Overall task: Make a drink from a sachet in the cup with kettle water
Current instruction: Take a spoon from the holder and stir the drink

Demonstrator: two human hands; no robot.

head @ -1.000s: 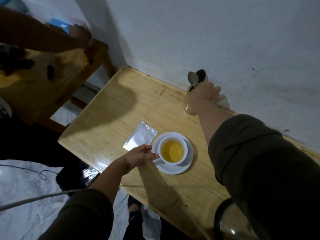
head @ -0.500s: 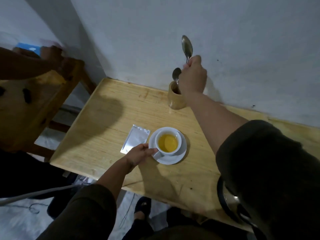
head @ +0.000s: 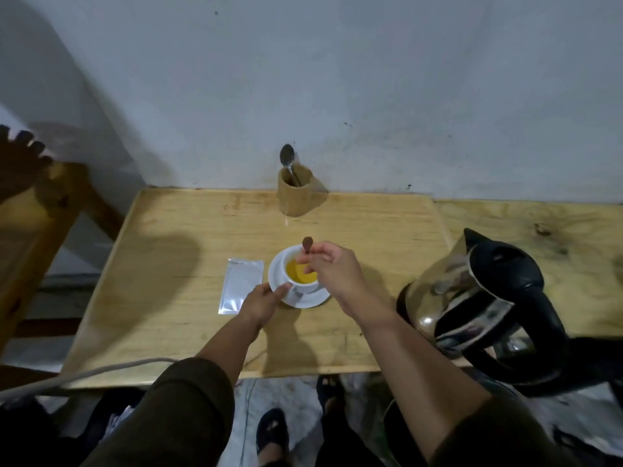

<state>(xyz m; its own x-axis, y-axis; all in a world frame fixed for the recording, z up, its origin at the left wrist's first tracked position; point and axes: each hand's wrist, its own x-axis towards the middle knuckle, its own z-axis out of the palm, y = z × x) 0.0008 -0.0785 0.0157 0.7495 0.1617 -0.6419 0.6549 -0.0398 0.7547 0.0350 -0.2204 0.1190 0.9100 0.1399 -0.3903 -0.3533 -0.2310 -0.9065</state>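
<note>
A light wooden table [head: 188, 251] stands against a scuffed grey-white wall [head: 371, 79], under dim light.

Bare tabletop [head: 175, 264] left of sachet [head: 240, 285] lies open; kettle [head: 485, 305] blocks the right; spoon holder [head: 296, 192] stands behind cup [head: 298, 273].

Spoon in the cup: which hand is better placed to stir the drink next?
The right hand. It pinches the spoon whose lower end dips into the yellow drink in the cup. The left hand is occupied at the saucer edge, steadying cup and saucer.
</note>
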